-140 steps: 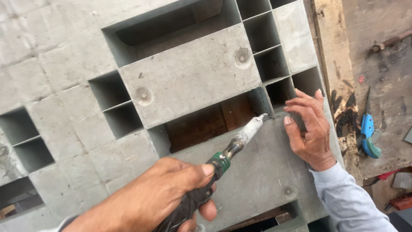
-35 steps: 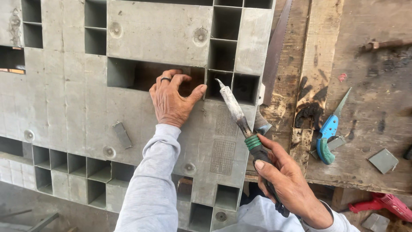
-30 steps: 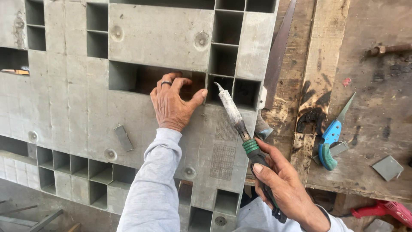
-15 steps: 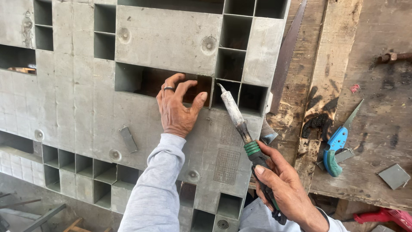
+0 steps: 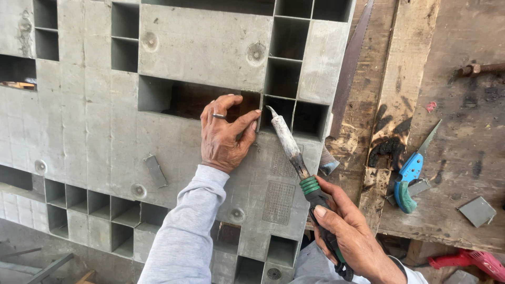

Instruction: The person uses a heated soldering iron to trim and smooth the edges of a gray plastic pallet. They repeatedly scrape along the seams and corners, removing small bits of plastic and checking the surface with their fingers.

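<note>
Grey plastic pallet fills the view over a scarred wooden bench. Left hand lies flat beside its central opening, fingers spread, bracing. Right hand clenches a soldering iron, tip by that opening's edge. Blue-handled cutter lies right of the pallet
</note>
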